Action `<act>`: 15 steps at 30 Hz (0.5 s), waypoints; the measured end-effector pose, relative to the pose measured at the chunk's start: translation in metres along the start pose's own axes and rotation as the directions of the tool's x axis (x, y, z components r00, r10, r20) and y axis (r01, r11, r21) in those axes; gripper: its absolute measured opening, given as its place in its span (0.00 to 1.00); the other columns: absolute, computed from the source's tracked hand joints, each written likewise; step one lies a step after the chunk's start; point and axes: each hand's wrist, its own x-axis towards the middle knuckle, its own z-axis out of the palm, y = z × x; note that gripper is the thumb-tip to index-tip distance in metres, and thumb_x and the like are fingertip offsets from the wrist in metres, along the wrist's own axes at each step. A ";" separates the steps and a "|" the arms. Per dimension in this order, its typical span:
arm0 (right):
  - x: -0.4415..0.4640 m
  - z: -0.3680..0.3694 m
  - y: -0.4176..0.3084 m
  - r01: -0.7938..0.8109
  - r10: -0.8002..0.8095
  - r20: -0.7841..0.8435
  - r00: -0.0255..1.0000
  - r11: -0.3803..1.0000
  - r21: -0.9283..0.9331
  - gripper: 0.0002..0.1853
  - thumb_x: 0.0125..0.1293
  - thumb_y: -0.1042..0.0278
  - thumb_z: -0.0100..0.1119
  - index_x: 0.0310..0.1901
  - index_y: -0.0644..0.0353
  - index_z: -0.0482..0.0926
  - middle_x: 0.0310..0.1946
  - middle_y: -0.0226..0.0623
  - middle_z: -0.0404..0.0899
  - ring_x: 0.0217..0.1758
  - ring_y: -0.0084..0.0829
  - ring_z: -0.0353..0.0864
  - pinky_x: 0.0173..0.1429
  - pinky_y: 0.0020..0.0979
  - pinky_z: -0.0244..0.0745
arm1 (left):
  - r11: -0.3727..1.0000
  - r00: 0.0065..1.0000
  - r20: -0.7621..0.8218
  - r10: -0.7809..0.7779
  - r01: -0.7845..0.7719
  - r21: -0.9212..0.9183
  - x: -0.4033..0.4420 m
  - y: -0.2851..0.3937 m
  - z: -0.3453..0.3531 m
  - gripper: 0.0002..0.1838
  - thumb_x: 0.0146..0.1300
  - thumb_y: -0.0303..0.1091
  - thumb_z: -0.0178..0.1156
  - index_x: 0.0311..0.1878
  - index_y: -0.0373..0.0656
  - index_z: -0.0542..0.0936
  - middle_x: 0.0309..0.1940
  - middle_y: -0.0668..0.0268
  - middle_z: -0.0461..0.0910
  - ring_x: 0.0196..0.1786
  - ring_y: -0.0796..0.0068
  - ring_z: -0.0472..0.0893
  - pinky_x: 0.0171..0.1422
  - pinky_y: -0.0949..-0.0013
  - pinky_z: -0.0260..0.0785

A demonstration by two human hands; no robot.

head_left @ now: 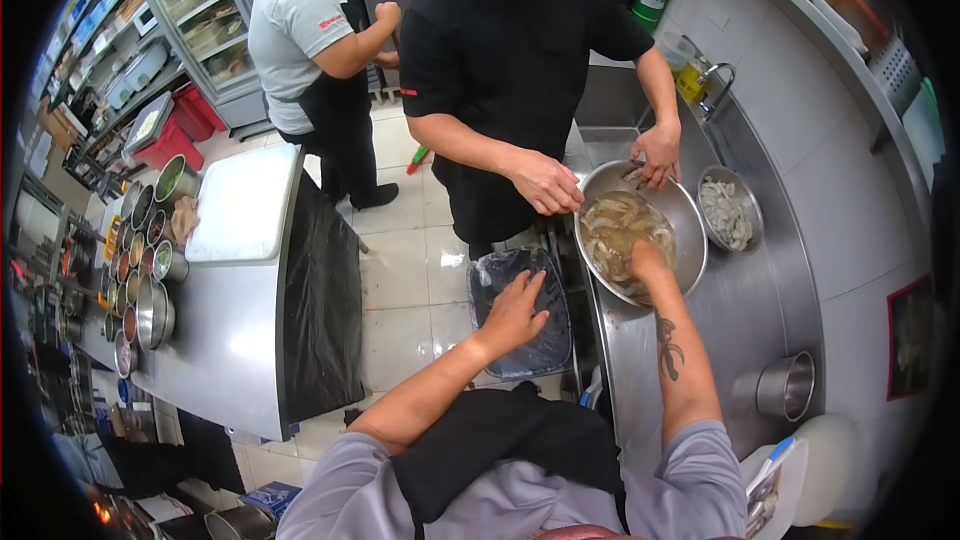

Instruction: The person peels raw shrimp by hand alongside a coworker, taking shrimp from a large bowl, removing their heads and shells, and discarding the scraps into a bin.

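Head view: my right hand (649,264) is down in the steel mixing bowl (691,240) on the bench (640,370), among pale shrimp-like pieces (617,215) in cloudy liquid (652,226); fingertips hidden, so I can't tell its grip. My left hand (515,315) hangs over the lined bin (552,335), grip apart, empty. Slow, low movements should limit splashing, minding the co-worker's hands (657,154) at the rim!

A glass-door refrigerator (203,15), steel sink (606,143), mixing bowl (690,232), and bench (222,325) bearing a cutting board (245,202) and ingredient containers (152,312) mark this as a commercial kitchen.
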 end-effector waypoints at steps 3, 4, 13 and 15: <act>-0.018 -0.019 0.011 0.017 -0.007 -0.079 0.997 0.992 0.126 0.17 0.49 0.66 0.70 0.39 0.68 0.82 0.37 0.56 0.83 0.44 0.51 0.84 0.49 0.43 0.78 | 1.000 1.000 0.002 0.012 -0.012 -0.012 0.002 0.001 0.002 0.39 0.58 0.36 0.64 0.71 0.38 0.60 0.65 0.35 0.62 0.66 0.36 0.66 0.69 0.50 0.62; -0.024 -0.024 0.014 0.050 -0.022 -0.118 0.993 0.971 0.235 0.17 0.49 0.66 0.70 0.38 0.68 0.82 0.35 0.54 0.83 0.42 0.51 0.84 0.48 0.42 0.78 | 1.000 1.000 0.008 0.015 -0.015 -0.014 0.003 -0.001 0.004 0.39 0.58 0.36 0.64 0.71 0.38 0.60 0.65 0.35 0.62 0.66 0.36 0.66 0.69 0.50 0.62; -0.072 -0.037 0.010 0.221 0.001 -0.415 0.910 0.845 0.487 0.09 0.55 0.69 0.64 0.33 0.68 0.80 0.23 0.52 0.77 0.26 0.47 0.78 0.33 0.42 0.72 | 0.996 1.000 -0.010 0.027 -0.028 -0.080 0.010 -0.004 0.013 0.38 0.57 0.36 0.65 0.70 0.37 0.61 0.64 0.37 0.63 0.65 0.36 0.67 0.69 0.52 0.62; -0.074 -0.046 0.009 0.294 -0.002 -0.532 0.847 0.834 0.466 0.09 0.57 0.68 0.64 0.32 0.67 0.81 0.24 0.50 0.77 0.27 0.46 0.78 0.35 0.41 0.72 | 0.997 0.999 0.009 0.046 -0.045 -0.069 0.013 -0.007 0.020 0.39 0.57 0.36 0.65 0.70 0.37 0.61 0.64 0.36 0.63 0.65 0.36 0.67 0.69 0.52 0.62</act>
